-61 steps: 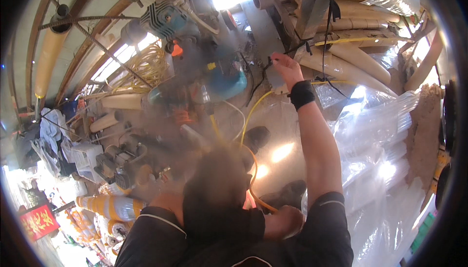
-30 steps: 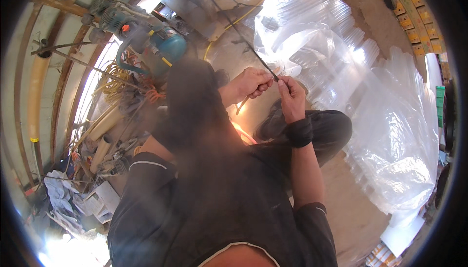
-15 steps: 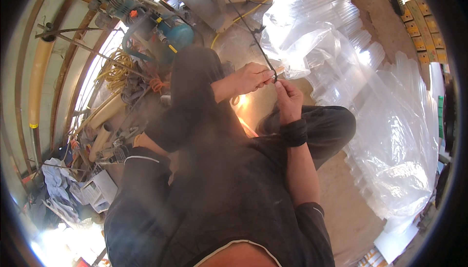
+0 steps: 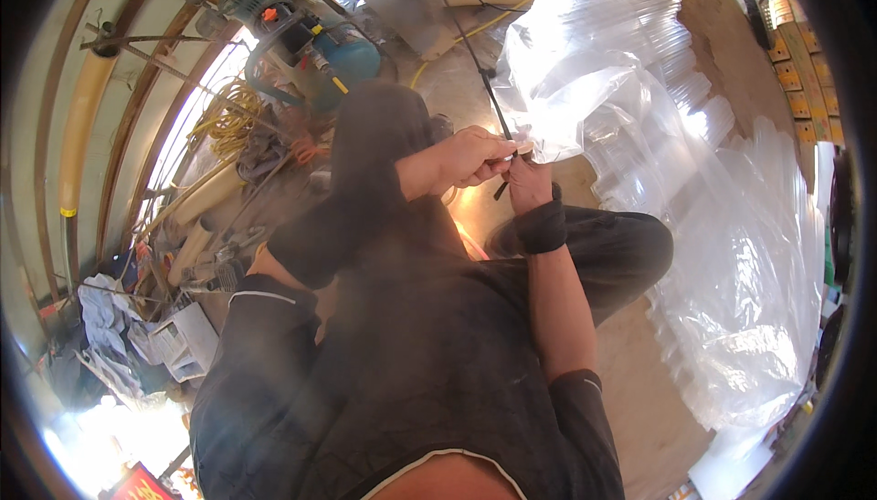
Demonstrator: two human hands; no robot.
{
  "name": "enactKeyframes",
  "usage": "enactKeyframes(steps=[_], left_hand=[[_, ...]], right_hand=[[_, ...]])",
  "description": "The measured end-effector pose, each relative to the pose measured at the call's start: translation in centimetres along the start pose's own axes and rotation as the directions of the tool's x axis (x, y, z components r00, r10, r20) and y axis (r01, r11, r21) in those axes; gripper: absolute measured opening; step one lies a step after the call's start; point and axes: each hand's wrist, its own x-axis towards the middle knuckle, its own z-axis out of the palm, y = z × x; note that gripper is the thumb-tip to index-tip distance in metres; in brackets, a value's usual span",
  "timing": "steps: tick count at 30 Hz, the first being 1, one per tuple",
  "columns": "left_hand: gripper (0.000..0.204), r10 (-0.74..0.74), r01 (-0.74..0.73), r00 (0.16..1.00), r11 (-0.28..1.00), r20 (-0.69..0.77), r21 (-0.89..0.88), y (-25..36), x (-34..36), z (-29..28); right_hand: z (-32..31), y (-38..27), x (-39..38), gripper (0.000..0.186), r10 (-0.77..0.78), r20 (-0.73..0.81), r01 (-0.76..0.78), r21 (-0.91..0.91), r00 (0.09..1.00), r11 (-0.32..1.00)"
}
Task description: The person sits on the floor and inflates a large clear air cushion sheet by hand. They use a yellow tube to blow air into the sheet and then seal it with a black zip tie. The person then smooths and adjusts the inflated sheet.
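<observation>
A thin black cord (image 4: 494,98) comes down from the top of the picture to my two hands, beside the gathered end of clear plastic wrapping (image 4: 585,89). My left hand (image 4: 468,158) is closed, thumb and fingers pinching the cord. Close against it, my right hand (image 4: 530,182) is closed at the same spot, its fingertips partly hidden. Below the fingers the cord's short loose end (image 4: 500,191) sticks out. Something small and pale shows between the fingertips, too small to name. My right wrist wears a black band (image 4: 543,229).
The plastic wraps a long bundle of clear tubes along the right side. A teal compressor (image 4: 347,60), coiled yellow rope (image 4: 233,121) and cardboard tubes (image 4: 194,249) lie to the left. Stacked yellow blocks (image 4: 804,94) stand far right.
My right hand has turned and come up against my left, so its fingers overlap the cord. The cord's loose end now hangs below the hands. The view has shifted slightly.
</observation>
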Motion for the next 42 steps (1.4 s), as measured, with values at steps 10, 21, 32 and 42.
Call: enactKeyframes(steps=[10, 21, 32, 42], left_hand=[[0.023, -0.521, 0.539, 0.829, 0.648, 0.204, -0.538, 0.2, -1.8, 0.5], [0.027, -0.053, 0.068, 0.996, 0.967, -0.069, 0.246, -1.3, -1.3, 1.4], [0.036, -0.149, 0.168, 0.986, 0.898, -0.077, 0.406, 0.3, -1.6, 3.2], [0.032, -0.106, 0.092, 0.994, 0.911, 0.012, 0.402, -1.8, -1.3, 3.4]], right_hand=[[0.5, 3.0, 2.8, 0.028, -0.235, 0.365, -0.117, 0.726, 0.901, 0.678], [-4.2, -7.2, -3.8, 0.022, 0.041, 0.543, 0.282, -0.497, 0.838, 0.821], [-0.9, -12.0, 4.9, 0.021, 0.069, 0.692, 0.488, -0.571, 0.718, 0.660], [-0.2, -11.2, 5.6, 0.026, 0.356, 0.722, 0.281, -0.600, 0.593, 0.749]])
